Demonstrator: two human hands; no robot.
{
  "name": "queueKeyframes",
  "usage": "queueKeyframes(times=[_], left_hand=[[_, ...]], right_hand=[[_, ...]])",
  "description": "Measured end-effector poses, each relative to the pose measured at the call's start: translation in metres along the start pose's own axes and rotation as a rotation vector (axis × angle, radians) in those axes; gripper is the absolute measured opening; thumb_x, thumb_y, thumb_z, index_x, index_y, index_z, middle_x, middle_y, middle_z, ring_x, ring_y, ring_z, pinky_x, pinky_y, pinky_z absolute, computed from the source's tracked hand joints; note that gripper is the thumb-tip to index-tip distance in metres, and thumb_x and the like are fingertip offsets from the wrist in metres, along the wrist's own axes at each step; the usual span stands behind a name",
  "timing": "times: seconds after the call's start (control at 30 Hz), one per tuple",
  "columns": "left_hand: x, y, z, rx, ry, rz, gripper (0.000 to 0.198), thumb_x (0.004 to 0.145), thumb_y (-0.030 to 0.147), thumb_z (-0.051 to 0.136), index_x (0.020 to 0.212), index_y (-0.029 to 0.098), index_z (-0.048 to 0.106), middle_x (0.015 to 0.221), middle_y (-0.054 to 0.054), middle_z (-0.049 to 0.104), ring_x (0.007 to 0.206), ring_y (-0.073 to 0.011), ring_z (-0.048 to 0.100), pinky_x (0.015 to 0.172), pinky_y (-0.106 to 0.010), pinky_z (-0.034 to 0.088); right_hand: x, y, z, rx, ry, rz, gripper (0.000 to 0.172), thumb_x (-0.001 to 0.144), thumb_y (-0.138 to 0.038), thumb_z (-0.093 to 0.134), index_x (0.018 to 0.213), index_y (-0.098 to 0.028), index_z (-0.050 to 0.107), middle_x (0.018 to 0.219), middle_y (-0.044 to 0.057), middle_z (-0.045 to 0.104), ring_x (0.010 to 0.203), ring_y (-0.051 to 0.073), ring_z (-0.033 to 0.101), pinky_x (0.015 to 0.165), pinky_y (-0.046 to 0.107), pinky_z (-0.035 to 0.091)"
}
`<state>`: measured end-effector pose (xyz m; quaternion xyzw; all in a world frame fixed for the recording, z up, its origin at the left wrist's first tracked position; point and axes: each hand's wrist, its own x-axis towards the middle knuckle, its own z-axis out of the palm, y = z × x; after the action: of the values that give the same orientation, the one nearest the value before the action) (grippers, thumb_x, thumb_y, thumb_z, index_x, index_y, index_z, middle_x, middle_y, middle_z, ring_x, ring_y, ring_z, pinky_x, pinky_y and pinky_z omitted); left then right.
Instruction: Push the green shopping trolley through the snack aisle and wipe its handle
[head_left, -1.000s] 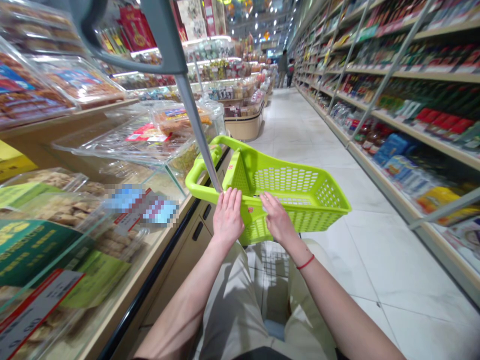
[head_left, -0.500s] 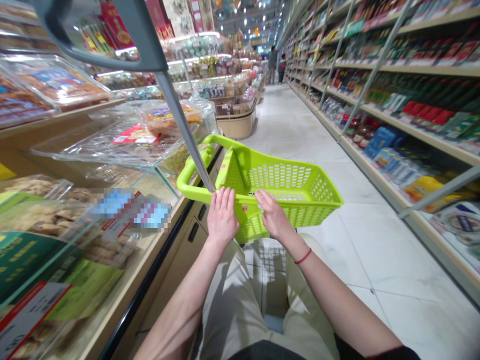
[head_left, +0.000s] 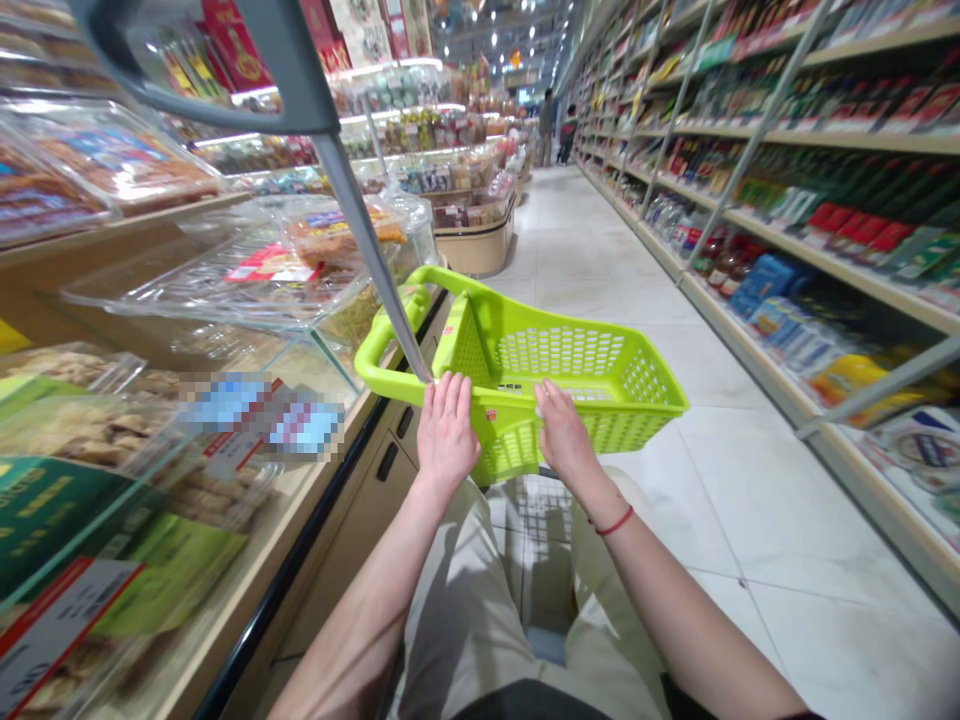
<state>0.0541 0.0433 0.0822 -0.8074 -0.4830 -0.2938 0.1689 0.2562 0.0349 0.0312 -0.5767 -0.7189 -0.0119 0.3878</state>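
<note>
In front of me is a bright green plastic shopping basket (head_left: 517, 340) with perforated walls and a thick looped rim. My left hand (head_left: 448, 425) grips its near rim towards the handle end, fingers laid over the edge. Further right along the same rim, my right hand (head_left: 562, 425) is closed, fingers curled over the edge; a red cord circles that wrist. A grey pull handle (head_left: 360, 220) slants up from beside my left fingertips to a wide grip at the upper left. Nothing shows lying inside the basket. Its underside is partly hidden by my hands and legs.
A wooden display counter (head_left: 315, 520) with packaged dried foods runs close along the left. Tall stocked shelves (head_left: 795, 215) line the right side. Between them a pale tiled floor (head_left: 570, 240) leads to two people (head_left: 555, 130) far ahead.
My right hand has slid right along the near rim, and its fingers are more curled. My left hand stays put on the rim, and the basket has barely moved.
</note>
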Motion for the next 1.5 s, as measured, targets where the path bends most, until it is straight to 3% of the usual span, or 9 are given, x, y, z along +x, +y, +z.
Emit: queueKeyframes(times=[0.2, 0.33, 0.57, 0.67, 0.87, 1.07, 1.27, 1.5], left_hand=[[-0.001, -0.002, 0.000, 0.017, -0.007, 0.009, 0.068, 0.077, 0.007, 0.049, 0.145, 0.006, 0.042, 0.148, -0.017, 0.049, 0.146, -0.0294, 0.035, 0.125, -0.050, 0.021], [-0.002, -0.003, 0.001, 0.018, 0.001, 0.016, 0.069, 0.077, 0.007, 0.049, 0.146, 0.007, 0.041, 0.148, -0.016, 0.050, 0.146, -0.0292, 0.035, 0.125, -0.050, 0.021], [-0.002, -0.002, 0.001, -0.003, -0.014, 0.003, 0.072, 0.075, 0.006, 0.050, 0.146, 0.007, 0.041, 0.149, -0.017, 0.048, 0.147, -0.0297, 0.033, 0.126, -0.050, 0.019], [-0.001, -0.001, 0.001, 0.003, -0.005, -0.003, 0.070, 0.075, 0.006, 0.049, 0.144, 0.005, 0.042, 0.148, -0.017, 0.049, 0.147, -0.0297, 0.034, 0.126, -0.050, 0.020], [-0.002, 0.000, -0.001, 0.030, 0.009, 0.005, 0.066, 0.077, 0.006, 0.049, 0.143, 0.005, 0.044, 0.146, -0.017, 0.051, 0.145, -0.0295, 0.037, 0.125, -0.049, 0.022], [-0.001, -0.002, -0.005, 0.051, 0.000, 0.015, 0.067, 0.076, 0.006, 0.049, 0.142, 0.005, 0.045, 0.146, -0.016, 0.052, 0.144, -0.0287, 0.038, 0.125, -0.047, 0.022], [-0.001, 0.007, -0.004, 0.061, -0.036, -0.020, 0.072, 0.075, 0.008, 0.049, 0.146, 0.003, 0.040, 0.153, -0.017, 0.044, 0.148, -0.0303, 0.030, 0.126, -0.049, 0.020], [0.007, 0.028, 0.007, 0.057, -0.180, 0.097, 0.072, 0.077, 0.010, 0.046, 0.148, 0.002, 0.037, 0.156, -0.014, 0.039, 0.150, -0.0275, 0.027, 0.126, -0.046, 0.021]], right_hand=[[0.016, -0.026, 0.006, 0.113, -0.122, -0.124, 0.077, 0.071, 0.003, 0.038, 0.148, -0.006, 0.042, 0.155, 0.021, 0.039, 0.147, 0.026, 0.032, 0.123, 0.052, 0.025], [0.004, -0.009, 0.003, 0.080, -0.056, -0.119, 0.079, 0.072, 0.004, 0.036, 0.149, -0.011, 0.042, 0.154, 0.016, 0.043, 0.148, 0.023, 0.030, 0.122, 0.053, 0.026], [-0.013, 0.018, -0.006, -0.065, 0.049, 0.049, 0.070, 0.074, 0.005, 0.037, 0.141, -0.009, 0.050, 0.146, 0.020, 0.051, 0.144, 0.027, 0.038, 0.118, 0.057, 0.032], [-0.006, 0.007, -0.005, -0.027, 0.024, 0.045, 0.071, 0.073, 0.005, 0.038, 0.142, -0.009, 0.049, 0.146, 0.020, 0.051, 0.144, 0.027, 0.038, 0.119, 0.057, 0.031], [0.012, -0.024, 0.000, 0.111, -0.114, -0.106, 0.080, 0.068, 0.005, 0.037, 0.146, -0.010, 0.045, 0.153, 0.016, 0.044, 0.147, 0.024, 0.033, 0.122, 0.052, 0.026], [-0.004, 0.007, -0.007, 0.004, -0.019, -0.069, 0.073, 0.071, 0.005, 0.036, 0.142, -0.008, 0.050, 0.147, 0.018, 0.050, 0.145, 0.024, 0.037, 0.121, 0.052, 0.029], [-0.014, 0.029, -0.013, -0.058, 0.024, 0.005, 0.074, 0.069, 0.005, 0.040, 0.140, -0.012, 0.052, 0.144, 0.016, 0.054, 0.141, 0.024, 0.042, 0.120, 0.052, 0.032], [0.001, 0.006, -0.003, -0.065, -0.011, -0.008, 0.069, 0.070, 0.004, 0.039, 0.137, -0.006, 0.053, 0.143, 0.020, 0.054, 0.140, 0.026, 0.044, 0.119, 0.051, 0.033]])
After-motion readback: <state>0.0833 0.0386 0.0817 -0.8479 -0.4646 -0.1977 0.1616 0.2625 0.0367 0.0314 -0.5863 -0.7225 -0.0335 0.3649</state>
